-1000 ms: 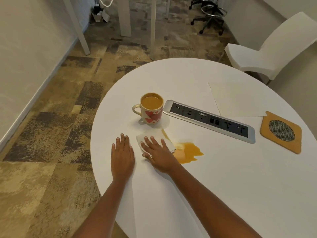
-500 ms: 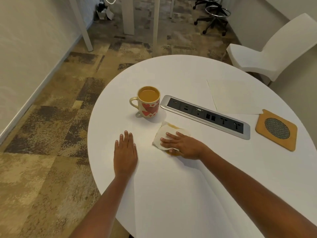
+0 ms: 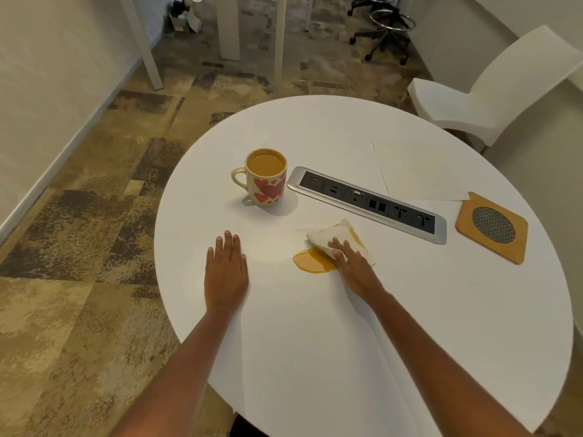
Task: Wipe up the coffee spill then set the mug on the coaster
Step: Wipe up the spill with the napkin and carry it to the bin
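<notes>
A cream mug [image 3: 266, 179] with red hearts, full of coffee, stands on the round white table [image 3: 347, 342], handle to the left. A tan coffee puddle [image 3: 310, 262] lies in front of it, to the right. My right hand [image 3: 355, 266] presses a white tissue [image 3: 336, 236] flat with straight fingers at the puddle's right edge; the tissue is stained brown along its far side. My left hand [image 3: 225, 268] rests flat on the table, left of the puddle. The wooden coaster [image 3: 492, 227] with a dark mesh centre lies at the right.
A silver power and data strip [image 3: 367, 203] is set in the table between mug and coaster. A sheet of white paper [image 3: 416, 170] lies behind it. A white chair [image 3: 492, 89] stands beyond the table at the right, an office stool [image 3: 388, 29] farther back.
My right hand has slid the tissue to the right, from over the spill to its right side, and a rounded puddle now shows at its left. My left hand stayed flat.
</notes>
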Motion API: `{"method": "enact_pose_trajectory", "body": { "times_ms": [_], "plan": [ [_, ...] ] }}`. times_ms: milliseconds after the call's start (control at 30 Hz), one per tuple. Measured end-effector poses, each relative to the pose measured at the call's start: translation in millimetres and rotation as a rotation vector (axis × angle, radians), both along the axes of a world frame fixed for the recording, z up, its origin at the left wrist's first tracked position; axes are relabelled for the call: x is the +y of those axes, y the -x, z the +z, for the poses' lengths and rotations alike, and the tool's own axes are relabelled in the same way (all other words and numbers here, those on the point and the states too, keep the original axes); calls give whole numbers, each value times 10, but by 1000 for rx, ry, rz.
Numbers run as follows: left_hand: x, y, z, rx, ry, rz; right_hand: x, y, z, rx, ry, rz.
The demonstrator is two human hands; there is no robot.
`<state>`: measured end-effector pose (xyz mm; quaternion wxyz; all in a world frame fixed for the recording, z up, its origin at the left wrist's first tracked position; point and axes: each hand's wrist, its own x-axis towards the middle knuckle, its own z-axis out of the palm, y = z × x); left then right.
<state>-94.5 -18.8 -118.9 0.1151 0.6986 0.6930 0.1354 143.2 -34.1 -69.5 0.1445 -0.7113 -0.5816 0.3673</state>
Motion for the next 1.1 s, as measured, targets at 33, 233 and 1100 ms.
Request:
{"method": "enact_pose_trajectory", "body": {
  "times_ms": [33, 233, 1100],
  "plan": [
    [0, 1, 0, -2, -1, 1, -27, 97, 1, 17, -6, -50],
    [-1, 15, -14, 10, 3, 0, -67, 684, -148, -84, -32, -228],
    [4, 4, 49, 43, 4, -16, -158, 267, -40, -189, -98, 784]
  ]
}}
